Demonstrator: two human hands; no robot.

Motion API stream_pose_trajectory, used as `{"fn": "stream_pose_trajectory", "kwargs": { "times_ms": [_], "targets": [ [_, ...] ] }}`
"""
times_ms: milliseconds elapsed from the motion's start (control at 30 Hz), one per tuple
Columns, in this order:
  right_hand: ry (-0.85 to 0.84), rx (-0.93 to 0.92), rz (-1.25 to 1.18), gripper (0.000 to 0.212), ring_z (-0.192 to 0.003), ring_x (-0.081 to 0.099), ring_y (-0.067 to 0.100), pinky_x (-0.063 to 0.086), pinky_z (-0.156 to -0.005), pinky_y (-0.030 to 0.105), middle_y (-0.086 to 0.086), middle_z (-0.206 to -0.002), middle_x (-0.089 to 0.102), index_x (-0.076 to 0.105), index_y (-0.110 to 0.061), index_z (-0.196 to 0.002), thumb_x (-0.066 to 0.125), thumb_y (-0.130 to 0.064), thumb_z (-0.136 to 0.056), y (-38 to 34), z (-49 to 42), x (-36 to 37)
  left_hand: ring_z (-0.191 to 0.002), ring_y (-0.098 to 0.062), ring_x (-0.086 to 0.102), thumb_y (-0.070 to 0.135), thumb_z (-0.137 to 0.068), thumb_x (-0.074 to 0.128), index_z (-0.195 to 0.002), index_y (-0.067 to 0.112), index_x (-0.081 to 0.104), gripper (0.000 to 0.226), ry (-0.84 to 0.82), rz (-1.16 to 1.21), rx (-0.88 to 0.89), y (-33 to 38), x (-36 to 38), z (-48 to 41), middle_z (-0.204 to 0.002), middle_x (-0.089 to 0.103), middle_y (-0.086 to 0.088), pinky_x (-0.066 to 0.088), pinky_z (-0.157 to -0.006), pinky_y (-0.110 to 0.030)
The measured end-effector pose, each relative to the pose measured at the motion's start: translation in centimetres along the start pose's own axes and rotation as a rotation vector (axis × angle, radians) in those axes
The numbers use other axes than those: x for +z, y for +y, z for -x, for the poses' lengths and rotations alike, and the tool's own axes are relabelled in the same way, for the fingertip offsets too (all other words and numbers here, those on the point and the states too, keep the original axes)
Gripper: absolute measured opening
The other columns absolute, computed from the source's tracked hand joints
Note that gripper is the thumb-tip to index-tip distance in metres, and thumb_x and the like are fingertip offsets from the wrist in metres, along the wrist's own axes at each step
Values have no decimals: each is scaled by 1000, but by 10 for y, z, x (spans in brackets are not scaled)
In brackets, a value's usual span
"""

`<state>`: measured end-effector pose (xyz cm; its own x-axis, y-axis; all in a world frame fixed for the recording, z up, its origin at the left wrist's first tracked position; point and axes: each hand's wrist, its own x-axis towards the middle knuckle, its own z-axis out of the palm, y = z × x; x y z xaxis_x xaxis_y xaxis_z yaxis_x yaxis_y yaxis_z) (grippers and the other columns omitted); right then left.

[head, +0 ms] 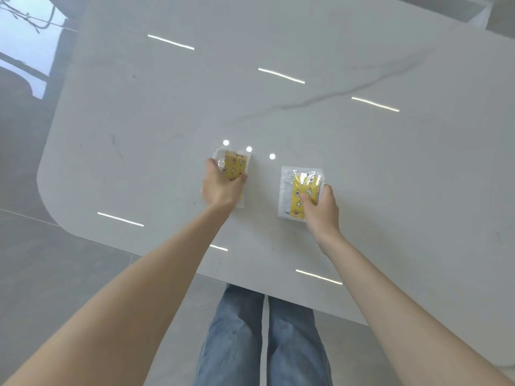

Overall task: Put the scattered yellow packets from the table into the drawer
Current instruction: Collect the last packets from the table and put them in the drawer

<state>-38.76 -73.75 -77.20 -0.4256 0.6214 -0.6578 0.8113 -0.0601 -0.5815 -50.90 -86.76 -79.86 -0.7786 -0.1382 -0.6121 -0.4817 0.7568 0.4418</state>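
Two yellow packets in clear plastic wrap lie on the white marble table [362, 168]. My left hand [221, 189] covers the near half of the left packet [233, 162], with thumb and fingers closed around its sides. My right hand [320, 207] grips the right packet [298, 190] at its near right corner, fingers on the yellow print. Both packets rest flat on the tabletop. No drawer is in view.
The table's rounded corner is at the left, and its near edge runs diagonally in front of my legs [262, 338] in blue jeans. Glossy grey floor tiles [41, 274] surround the table. Ceiling lights reflect as bright streaks and dots on the tabletop.
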Motion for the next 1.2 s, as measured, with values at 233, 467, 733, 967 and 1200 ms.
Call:
{"fn": "stream_pose_trajectory", "kwargs": {
  "times_ms": [233, 467, 733, 967, 1200],
  "targets": [
    [40, 18, -38, 12, -76, 49, 21, 38, -60, 29, -7, -76, 47, 42, -9, -96, 50, -18, -95, -28, 27, -17, -75, -21, 55, 23, -73, 76, -78, 19, 42, 35, -202, 286, 38, 19, -31, 27, -89, 54, -5, 51, -71, -39],
    [141, 22, -141, 11, -67, 44, 15, 34, -56, 25, -5, -74, 45, 45, -9, -92, 51, -18, -93, -53, 86, -70, -77, -17, 65, 25, -74, 79, -78, 22, 44, 36, -385, 317, 136, 63, -79, 101, -100, 66, -6, 52, -73, -33],
    [253, 62, -303, 6, -73, 50, 15, 38, -57, 24, -5, -80, 52, 50, -13, -90, 51, -19, -92, -41, 161, -155, -74, -12, 66, 26, -73, 80, -86, 17, 51, 34, -561, 214, 228, 112, -100, 197, -89, 69, -1, 53, -74, -30],
    [360, 61, -417, 11, -80, 52, 15, 40, -58, 20, -2, -88, 54, 51, -12, -102, 52, -18, -92, 4, 217, -239, -72, -11, 66, 24, -76, 78, -98, 15, 54, 34, -665, 187, 272, 135, -76, 296, -87, 67, 2, 52, -67, -24],
    [422, 95, -491, 7, -80, 53, 15, 37, -57, 20, -5, -84, 53, 50, -14, -95, 54, -17, -91, 99, 267, -329, -79, -19, 70, 25, -75, 79, -103, 11, 55, 38, -722, 114, 344, 121, -12, 407, -97, 71, -6, 56, -80, -35]
  ]
}}
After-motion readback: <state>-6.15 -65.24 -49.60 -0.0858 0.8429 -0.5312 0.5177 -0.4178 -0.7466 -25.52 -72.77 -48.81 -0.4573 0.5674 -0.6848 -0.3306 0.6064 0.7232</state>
